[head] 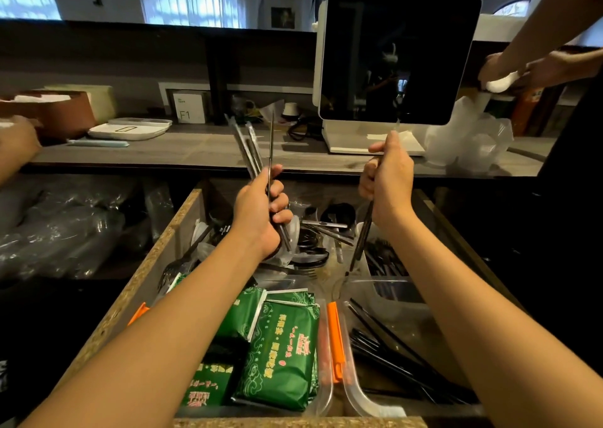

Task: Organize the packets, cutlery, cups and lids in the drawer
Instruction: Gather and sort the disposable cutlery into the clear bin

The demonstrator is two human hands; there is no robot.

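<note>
Above the open drawer (pixel 153 261), my left hand (pixel 261 213) grips a bundle of wrapped black cutlery (pixel 249 148) that points up toward the counter. My right hand (pixel 388 179) holds one long wrapped black piece (pixel 360 241) upright, its lower end hanging over the drawer. Green packets (pixel 280 352) fill the drawer's near middle. A clear tray (pixel 388 297) at the near right holds several black straws (pixel 388 346). Black lids (pixel 310 248) and loose wrapped cutlery (pixel 329 228) lie at the drawer's back.
A dark tablet screen on a white stand (pixel 391 55) sits on the counter behind the drawer. Another person's hands (pixel 522 68) work at the far right above clear plastic bags (pixel 470 140). A hand (pixel 16 140) shows at the left edge. Bagged plastic cups (pixel 58 225) lie left.
</note>
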